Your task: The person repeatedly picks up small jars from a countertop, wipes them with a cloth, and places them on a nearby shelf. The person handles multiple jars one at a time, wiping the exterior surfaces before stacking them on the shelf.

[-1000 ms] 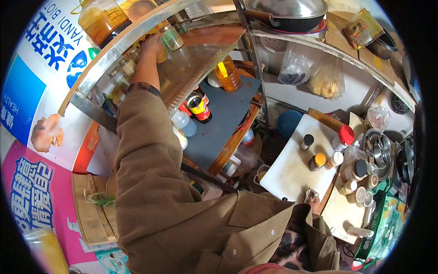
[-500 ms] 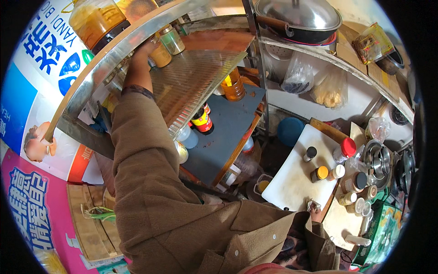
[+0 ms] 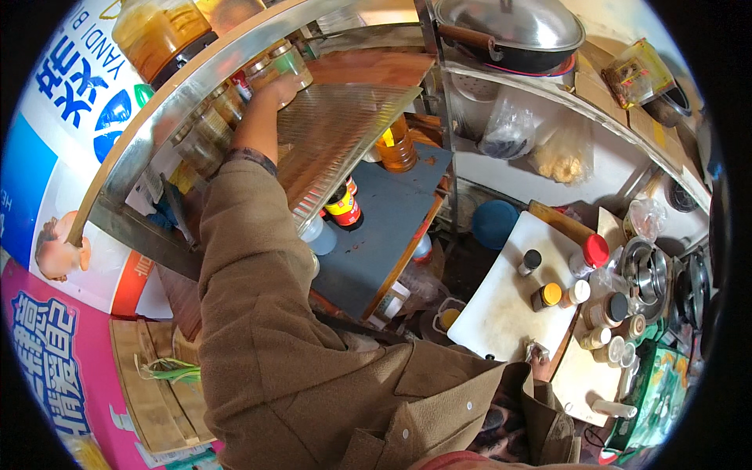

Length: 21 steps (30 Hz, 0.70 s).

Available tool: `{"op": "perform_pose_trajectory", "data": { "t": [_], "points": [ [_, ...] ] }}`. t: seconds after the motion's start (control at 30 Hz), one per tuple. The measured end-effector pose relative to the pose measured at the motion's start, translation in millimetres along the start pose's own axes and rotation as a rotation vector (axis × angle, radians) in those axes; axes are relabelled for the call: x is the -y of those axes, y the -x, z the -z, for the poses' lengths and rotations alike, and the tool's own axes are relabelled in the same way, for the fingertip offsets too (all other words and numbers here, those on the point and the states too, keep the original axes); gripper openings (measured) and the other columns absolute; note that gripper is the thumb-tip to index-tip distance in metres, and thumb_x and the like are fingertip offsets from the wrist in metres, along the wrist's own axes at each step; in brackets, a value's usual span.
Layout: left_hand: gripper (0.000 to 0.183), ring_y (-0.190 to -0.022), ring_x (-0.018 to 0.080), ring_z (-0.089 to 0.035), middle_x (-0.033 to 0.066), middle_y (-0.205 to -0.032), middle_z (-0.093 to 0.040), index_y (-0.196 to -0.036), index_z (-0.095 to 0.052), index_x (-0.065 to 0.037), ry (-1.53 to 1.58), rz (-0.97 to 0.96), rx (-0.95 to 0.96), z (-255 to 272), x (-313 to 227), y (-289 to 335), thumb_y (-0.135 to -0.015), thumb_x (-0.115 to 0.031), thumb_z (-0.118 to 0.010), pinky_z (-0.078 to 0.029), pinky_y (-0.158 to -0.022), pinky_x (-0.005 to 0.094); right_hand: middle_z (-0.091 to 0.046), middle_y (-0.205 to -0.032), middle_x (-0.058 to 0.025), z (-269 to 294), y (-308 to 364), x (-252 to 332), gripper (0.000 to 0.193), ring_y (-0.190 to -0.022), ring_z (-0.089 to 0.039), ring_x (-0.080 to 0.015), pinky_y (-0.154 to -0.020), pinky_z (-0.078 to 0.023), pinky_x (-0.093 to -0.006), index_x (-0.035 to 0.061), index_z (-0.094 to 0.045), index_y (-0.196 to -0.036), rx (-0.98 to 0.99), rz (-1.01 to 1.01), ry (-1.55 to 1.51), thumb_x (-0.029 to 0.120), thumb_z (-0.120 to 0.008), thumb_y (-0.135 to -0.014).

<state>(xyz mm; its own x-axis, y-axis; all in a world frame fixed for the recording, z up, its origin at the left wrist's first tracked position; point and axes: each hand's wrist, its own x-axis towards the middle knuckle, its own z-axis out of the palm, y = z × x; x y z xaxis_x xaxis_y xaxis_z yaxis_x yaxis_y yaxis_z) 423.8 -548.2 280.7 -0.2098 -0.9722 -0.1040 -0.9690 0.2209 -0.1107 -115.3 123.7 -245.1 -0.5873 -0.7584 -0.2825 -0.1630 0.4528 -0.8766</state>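
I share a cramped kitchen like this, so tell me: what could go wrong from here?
1. The left hand is close beside a glass jar on the shelf; a nudge might topple it.
2. The brown sleeve blocks the view of part of the dark tabletop, so the pale bottle might get bumped unseen.
3. The right hand is by the white board's near edge; jolting it could tip the yellow-capped jar.

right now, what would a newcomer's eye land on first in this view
Probably the broad brown sleeve filling the left of centre, leading up to the left hand beside the glass jars at upper left. Next, the shiny lidded wok at the top, right of centre, and the white cutting board at right, with a bright red-capped jar by its right edge.
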Motion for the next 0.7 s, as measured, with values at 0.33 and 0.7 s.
{"op": "perform_pose_trajectory", "data": {
  "t": [0.33,0.7],
  "points": [
    [0.085,-0.151,0.0294,-0.03,0.0093,-0.162,-0.035,-0.163,-0.012,-0.012,0.223,0.089,0.146,-8.8,-17.6,23.1,-0.087,0.019,-0.035,-0.031,-0.115,0.0364,-0.071,-0.106,-0.0093,2.7,8.9,26.2,0.028,-0.096,-0.064,-0.0191,-0.083,-0.05,-0.0321,0.0029,-0.068,-0.12,-0.007,0.023,0.002,0.021,-0.062,-0.099],
    [0.075,-0.145,0.0267,-0.04,0.0086,-0.157,-0.045,-0.162,-0.021,-0.017,0.257,0.001,0.214,1.6,-41.3,43.1,-0.095,0.013,-0.038,-0.037,-0.113,0.0396,-0.071,-0.104,-0.0048,1.9,-9.0,-19.9,0.028,-0.092,-0.063,-0.0133,-0.078,-0.05,-0.0293,0.0019,-0.066,-0.123,0.034,0.02,-0.088,0.016,-0.062,-0.1]
  ]
}}
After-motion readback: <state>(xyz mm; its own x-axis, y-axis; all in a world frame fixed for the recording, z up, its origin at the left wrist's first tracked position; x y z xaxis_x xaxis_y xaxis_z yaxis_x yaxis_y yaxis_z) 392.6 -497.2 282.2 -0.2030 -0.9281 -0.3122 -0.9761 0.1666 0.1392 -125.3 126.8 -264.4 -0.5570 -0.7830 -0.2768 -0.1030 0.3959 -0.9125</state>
